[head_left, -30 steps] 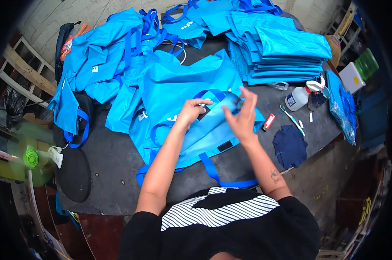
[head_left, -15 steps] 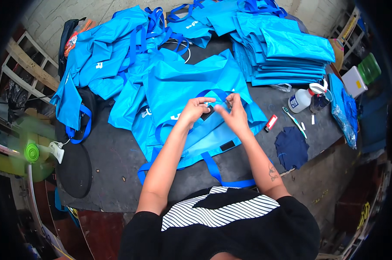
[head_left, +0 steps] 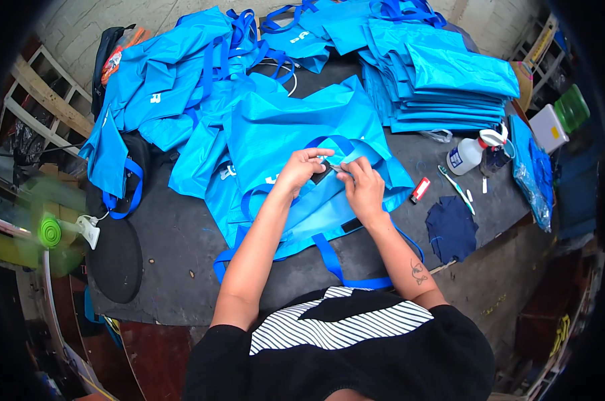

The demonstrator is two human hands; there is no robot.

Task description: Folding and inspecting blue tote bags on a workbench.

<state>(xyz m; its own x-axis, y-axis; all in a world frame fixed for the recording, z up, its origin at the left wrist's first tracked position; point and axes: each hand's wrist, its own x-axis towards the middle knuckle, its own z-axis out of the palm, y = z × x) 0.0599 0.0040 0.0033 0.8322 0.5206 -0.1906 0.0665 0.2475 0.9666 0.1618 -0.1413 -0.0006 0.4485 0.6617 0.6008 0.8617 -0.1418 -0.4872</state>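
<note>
A bright blue shopping bag (head_left: 295,127) with darker blue handles lies spread before me. My left hand (head_left: 304,171) pinches the bag's opening edge, beside a black patch (head_left: 322,175) there. My right hand (head_left: 364,189) is closed, thumb and fingers together, on a small grey metal tool (head_left: 336,168); its exact kind is too small to make out. The tool's tip lies close to my left fingertips, at the patch. One handle loop (head_left: 334,142) arches just beyond both hands. Another handle (head_left: 327,257) hangs toward me over the table.
A stack of folded blue bags (head_left: 443,87) stands far right, and more bags (head_left: 162,93) are heaped far left. On the right lie a spray bottle (head_left: 468,155), a toothbrush (head_left: 456,187), a red lighter (head_left: 420,190) and dark blue cloth (head_left: 451,228). A green-hubbed fan (head_left: 49,232) is at left.
My right hand has turned and closed, bringing the small metal tool left toward my left fingertips. My left hand stays in place on the bag's edge.
</note>
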